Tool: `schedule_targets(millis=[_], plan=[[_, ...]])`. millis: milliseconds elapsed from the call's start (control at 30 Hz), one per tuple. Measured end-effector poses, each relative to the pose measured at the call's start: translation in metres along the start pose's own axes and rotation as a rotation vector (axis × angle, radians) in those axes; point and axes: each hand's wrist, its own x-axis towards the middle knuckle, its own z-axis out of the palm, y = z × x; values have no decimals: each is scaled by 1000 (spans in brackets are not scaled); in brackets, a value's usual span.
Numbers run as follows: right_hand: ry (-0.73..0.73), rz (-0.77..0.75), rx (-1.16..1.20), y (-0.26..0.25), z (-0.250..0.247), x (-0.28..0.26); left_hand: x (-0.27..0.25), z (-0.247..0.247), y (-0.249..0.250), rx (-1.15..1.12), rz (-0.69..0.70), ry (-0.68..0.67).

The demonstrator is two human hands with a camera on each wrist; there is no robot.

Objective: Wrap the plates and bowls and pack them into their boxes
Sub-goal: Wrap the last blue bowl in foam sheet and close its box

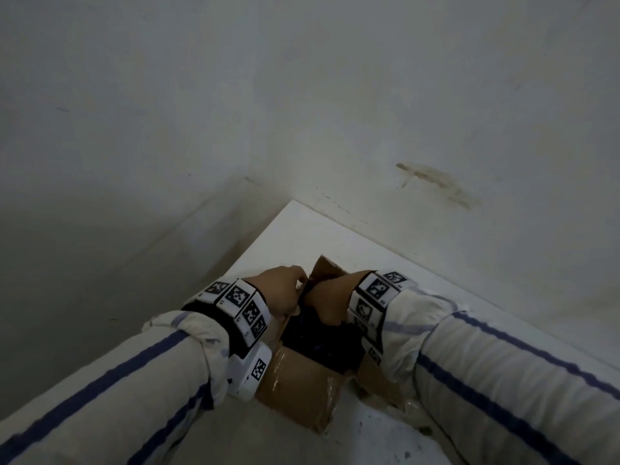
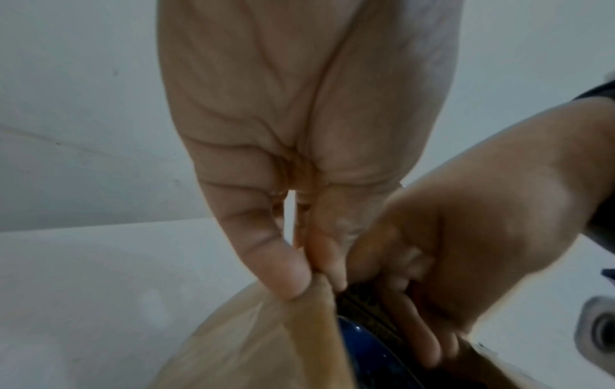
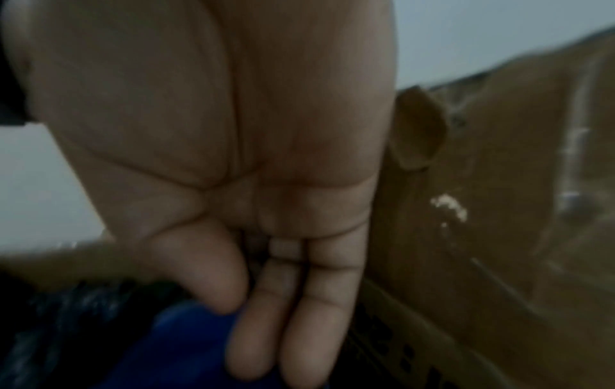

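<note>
- On the white table (image 1: 312, 229), left hand (image 1: 283, 293) pinches a cardboard box (image 1: 302, 380) flap (image 2: 266, 329) (thumb against fingertip).
- Right hand (image 1: 330, 302) reaches inside, fingers (image 3: 283, 329) pressed together on a blue dish (image 3: 186, 342).

The open brown cardboard box (image 1: 303, 380) sits on the white counter (image 1: 335, 236) in front of me, near the corner where two walls meet. Inside it lies the dark blue glossy dish (image 2: 364, 350). My left hand (image 1: 281, 293) is at the box's left flap, my right hand (image 1: 330, 302) beside it, its fingers (image 3: 289, 337) reaching down into the box against the dish.
</note>
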Motion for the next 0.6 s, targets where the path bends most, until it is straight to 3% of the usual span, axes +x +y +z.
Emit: schedule_targets(millis=[167,367,600], plan=[[231,-13,251,37,9,-38,-15,0,24,291,16,158],[500,120,614,89,76,-92,-30,18,122,425,226,61],[718,389,1024,174,203,-154,-6,120,252,395,357,12]])
